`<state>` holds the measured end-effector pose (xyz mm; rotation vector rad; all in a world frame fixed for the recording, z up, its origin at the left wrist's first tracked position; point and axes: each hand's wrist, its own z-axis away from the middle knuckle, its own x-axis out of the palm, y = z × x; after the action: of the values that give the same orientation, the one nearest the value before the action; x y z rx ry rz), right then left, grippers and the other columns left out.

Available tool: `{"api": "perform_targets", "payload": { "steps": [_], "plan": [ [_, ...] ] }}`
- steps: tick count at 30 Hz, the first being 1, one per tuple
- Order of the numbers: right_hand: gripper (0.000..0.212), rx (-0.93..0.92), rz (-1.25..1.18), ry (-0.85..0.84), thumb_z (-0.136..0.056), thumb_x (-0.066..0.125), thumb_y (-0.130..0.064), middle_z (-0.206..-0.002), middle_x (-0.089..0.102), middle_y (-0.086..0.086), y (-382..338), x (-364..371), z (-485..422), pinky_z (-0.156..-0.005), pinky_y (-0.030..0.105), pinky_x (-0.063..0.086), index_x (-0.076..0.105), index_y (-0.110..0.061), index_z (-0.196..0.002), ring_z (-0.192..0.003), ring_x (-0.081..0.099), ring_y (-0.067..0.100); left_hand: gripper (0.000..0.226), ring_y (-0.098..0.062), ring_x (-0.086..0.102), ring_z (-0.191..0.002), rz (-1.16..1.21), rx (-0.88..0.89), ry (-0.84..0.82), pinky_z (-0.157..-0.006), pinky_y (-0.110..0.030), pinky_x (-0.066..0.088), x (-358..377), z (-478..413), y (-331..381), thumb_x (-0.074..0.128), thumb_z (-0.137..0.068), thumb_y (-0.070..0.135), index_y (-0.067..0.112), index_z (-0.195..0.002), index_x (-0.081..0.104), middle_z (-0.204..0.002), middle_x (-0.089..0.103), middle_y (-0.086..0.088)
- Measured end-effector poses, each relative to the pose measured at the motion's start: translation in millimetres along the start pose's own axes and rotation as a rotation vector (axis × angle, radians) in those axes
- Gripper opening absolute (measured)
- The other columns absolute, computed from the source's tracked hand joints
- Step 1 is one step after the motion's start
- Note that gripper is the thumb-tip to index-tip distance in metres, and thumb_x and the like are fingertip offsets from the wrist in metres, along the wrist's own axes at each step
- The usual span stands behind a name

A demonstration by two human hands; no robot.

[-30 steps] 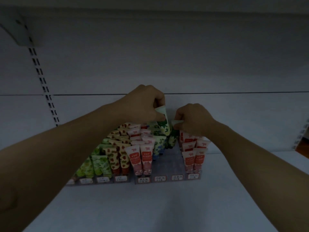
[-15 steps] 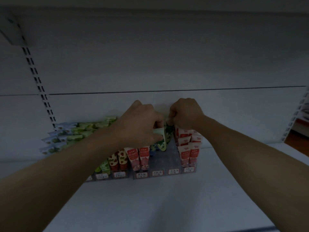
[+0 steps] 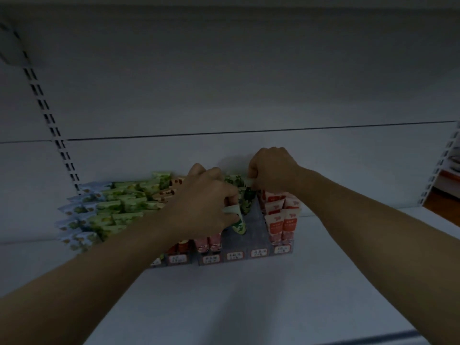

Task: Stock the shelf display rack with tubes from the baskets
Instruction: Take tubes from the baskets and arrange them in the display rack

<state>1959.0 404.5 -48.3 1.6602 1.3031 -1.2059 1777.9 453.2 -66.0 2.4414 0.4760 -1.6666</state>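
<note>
Left hand (image 3: 206, 202): centre of the frame, fingers curled round a green-patterned tube (image 3: 238, 220).
Green-patterned tube: tilted, cap end down, over a middle lane of the display rack (image 3: 254, 227); whether it touches the lane floor is unclear.
Right hand (image 3: 271, 170): just right of centre and higher up, fingers curled, pinching the flat top of a dark green tube (image 3: 249, 195).
Dark green tube: upright at the back of the rack, beside other green tubes.
Display rack: on the white shelf (image 3: 224, 295), price labels (image 3: 234, 256) along its front edge.
Right lane: red tubes (image 3: 283, 225), standing in rows.
Left side: light green tubes (image 3: 124, 205), packed close.
Upper left: slotted upright (image 3: 49, 120).
</note>
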Motion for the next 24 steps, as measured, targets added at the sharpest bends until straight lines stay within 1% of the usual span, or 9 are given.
{"api": "perform_targets", "payload": {
  "steps": [2,4,5,8,12,15,17,20,24],
  "plan": [
    [0.018,-0.018,0.013,-0.031,-0.081,0.071,-0.021,-0.107,0.067,0.002,1,2,-1,-0.087,0.028,0.040,0.072,-0.015,-0.098,-0.097,0.060,0.023,0.020,-0.009,0.028,-0.090,0.012,0.002,0.005,-0.078,-0.025,0.015,4,0,0,0.064,-0.083,0.051,0.033,-0.092,0.063,-0.098,0.048,0.007],
    [0.020,-0.012,-0.022,-0.042,-0.080,0.072,-0.018,-0.106,0.069,0.006,3,4,-3,-0.082,0.026,0.044,0.072,-0.012,-0.099,-0.094,0.062,0.024,0.021,-0.005,0.019,-0.083,0.005,0.013,-0.002,-0.075,-0.024,0.014,7,1,0,0.064,-0.083,0.051,0.033,-0.093,0.064,-0.097,0.046,0.009],
    [0.021,-0.006,-0.043,-0.044,-0.079,0.073,-0.016,-0.105,0.069,0.007,3,5,-4,-0.080,0.025,0.046,0.072,-0.011,-0.099,-0.094,0.063,0.024,0.021,-0.005,0.019,-0.083,-0.002,0.021,-0.006,-0.076,-0.024,0.014,8,1,0,0.063,-0.083,0.052,0.034,-0.094,0.064,-0.095,0.045,0.009],
    [0.023,0.009,-0.080,-0.031,-0.078,0.073,-0.013,-0.106,0.068,0.010,3,8,-4,-0.076,0.023,0.046,0.072,-0.009,-0.101,-0.095,0.063,0.025,0.020,-0.009,0.034,-0.097,-0.001,0.024,-0.004,-0.081,-0.025,0.016,12,-1,0,0.063,-0.082,0.052,0.034,-0.092,0.063,-0.095,0.046,0.009],
    [0.021,0.002,-0.112,-0.006,-0.079,0.072,-0.014,-0.105,0.069,0.010,4,12,-3,-0.078,0.026,0.050,0.072,-0.008,-0.099,-0.094,0.063,0.024,0.018,-0.014,0.031,-0.098,0.032,-0.012,0.027,-0.084,-0.026,0.021,18,-6,5,0.063,-0.082,0.053,0.037,-0.091,0.059,-0.097,0.045,0.007],
    [0.021,0.012,-0.130,0.004,-0.077,0.072,-0.012,-0.104,0.068,0.009,4,15,-3,-0.077,0.026,0.050,0.072,-0.008,-0.098,-0.093,0.062,0.024,0.020,-0.007,0.025,-0.089,0.026,-0.007,0.056,-0.080,-0.025,0.017,21,-12,9,0.063,-0.082,0.051,0.036,-0.095,0.061,-0.095,0.042,0.009],
    [0.019,0.013,-0.146,0.018,-0.076,0.071,-0.011,-0.101,0.068,0.010,5,19,-2,-0.075,0.025,0.049,0.072,-0.008,-0.095,-0.090,0.062,0.024,0.021,-0.007,0.030,-0.092,0.013,-0.002,0.064,-0.081,-0.025,0.016,21,-15,9,0.063,-0.083,0.050,0.036,-0.097,0.062,-0.096,0.042,0.009],
    [0.018,0.020,-0.179,0.028,-0.076,0.071,-0.011,-0.098,0.068,0.009,8,24,2,-0.073,0.025,0.049,0.072,-0.008,-0.094,-0.088,0.063,0.023,0.023,-0.010,0.038,-0.106,-0.016,-0.008,0.075,-0.085,-0.027,0.015,20,-18,7,0.063,-0.083,0.050,0.033,-0.099,0.063,-0.100,0.049,0.009],
    [0.021,-0.008,-0.171,0.012,-0.078,0.071,-0.010,-0.104,0.068,0.010,9,20,1,-0.074,0.022,0.046,0.072,-0.007,-0.098,-0.093,0.062,0.023,0.026,-0.012,0.041,-0.110,-0.040,0.016,0.070,-0.087,-0.029,0.016,20,-19,1,0.066,-0.081,0.049,0.029,-0.099,0.066,-0.103,0.059,0.012]
  ]
}}
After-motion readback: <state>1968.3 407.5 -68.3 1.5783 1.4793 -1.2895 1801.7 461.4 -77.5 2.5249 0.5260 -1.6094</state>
